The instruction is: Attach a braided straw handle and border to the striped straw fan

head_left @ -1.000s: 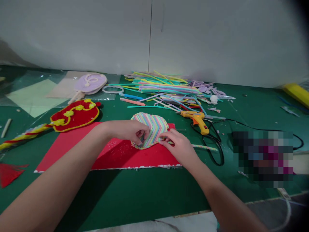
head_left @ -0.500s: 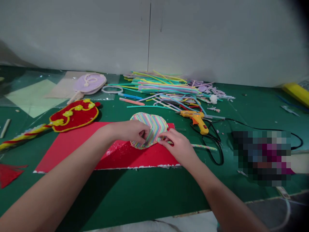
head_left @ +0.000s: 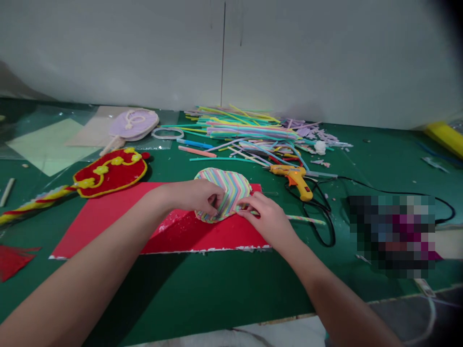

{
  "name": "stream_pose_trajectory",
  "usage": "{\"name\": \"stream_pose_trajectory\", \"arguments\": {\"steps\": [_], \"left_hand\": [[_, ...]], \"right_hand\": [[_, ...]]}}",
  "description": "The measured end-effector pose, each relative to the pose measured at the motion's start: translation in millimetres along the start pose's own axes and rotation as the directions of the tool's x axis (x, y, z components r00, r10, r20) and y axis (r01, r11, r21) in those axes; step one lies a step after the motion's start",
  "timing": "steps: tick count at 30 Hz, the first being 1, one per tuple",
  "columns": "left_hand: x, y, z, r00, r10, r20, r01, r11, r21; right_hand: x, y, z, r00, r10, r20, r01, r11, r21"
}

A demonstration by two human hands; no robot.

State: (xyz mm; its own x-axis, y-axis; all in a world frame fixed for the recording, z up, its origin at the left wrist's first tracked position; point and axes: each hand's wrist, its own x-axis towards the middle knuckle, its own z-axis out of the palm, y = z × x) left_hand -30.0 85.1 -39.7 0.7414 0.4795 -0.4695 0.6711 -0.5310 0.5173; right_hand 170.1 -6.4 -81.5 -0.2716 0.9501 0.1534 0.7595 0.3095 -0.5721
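Observation:
A rounded fan shape of pastel chevron-striped pipe cleaners (head_left: 231,185) lies on a red board (head_left: 213,238). My left hand (head_left: 202,196) reaches over its left side, fingers curled and pinched at the lower rim. At the lower right rim, my right hand (head_left: 263,212) pinches a multicoloured twisted pipe cleaner (head_left: 306,220) against the edge. The loose end of that strand sticks out to the right, beyond my hand. My fingers hide part of the rim where each hand grips.
An orange glue gun (head_left: 294,180) with a black cord rests right of the board. Behind lies a heap of pipe cleaners (head_left: 249,130). To the left are a red-and-yellow fan (head_left: 108,180) and a lilac fan (head_left: 133,126). A pixelated patch (head_left: 394,236) covers something at right.

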Motion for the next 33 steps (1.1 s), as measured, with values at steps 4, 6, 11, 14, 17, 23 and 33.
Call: {"name": "stream_pose_trajectory", "arguments": {"steps": [4, 6, 11, 14, 17, 23, 33], "left_hand": [[-1.2, 0.9, -0.6, 1.0, 0.003, -0.005, -0.002, 1.0, 0.016], [-1.7, 1.4, -0.6, 1.0, -0.002, -0.008, 0.002, 1.0, 0.026], [-1.3, 1.8, -0.1, 1.0, 0.013, -0.007, -0.013, 1.0, 0.022], [-0.5, 1.0, 0.1, 1.0, 0.02, -0.008, -0.02, 1.0, 0.02], [-0.2, -0.5, 0.6, 1.0, 0.027, -0.006, -0.027, 0.999, 0.019], [-4.5, -2.6, 5.2, 0.997, 0.064, -0.051, -0.064, 0.998, 0.015], [-10.6, 1.5, 6.5, 0.997, 0.072, -0.024, -0.073, 0.997, -0.038]], "right_hand": [[0.6, 0.8, 0.4, 1.0, -0.004, -0.002, 0.004, 1.0, 0.002], [0.2, 1.4, 0.6, 1.0, -0.009, -0.006, 0.009, 1.0, -0.002], [-1.3, 1.4, 0.4, 1.0, -0.009, -0.007, 0.009, 1.0, -0.009], [-1.1, 1.1, 0.2, 1.0, -0.006, -0.005, 0.006, 1.0, -0.007], [-0.5, 0.7, 0.1, 1.0, -0.005, 0.002, 0.005, 1.0, -0.009], [-0.4, 0.4, -0.5, 1.0, 0.003, 0.008, -0.003, 1.0, -0.006], [-0.6, 1.1, -0.7, 1.0, 0.003, 0.007, -0.003, 1.0, -0.002]]}}
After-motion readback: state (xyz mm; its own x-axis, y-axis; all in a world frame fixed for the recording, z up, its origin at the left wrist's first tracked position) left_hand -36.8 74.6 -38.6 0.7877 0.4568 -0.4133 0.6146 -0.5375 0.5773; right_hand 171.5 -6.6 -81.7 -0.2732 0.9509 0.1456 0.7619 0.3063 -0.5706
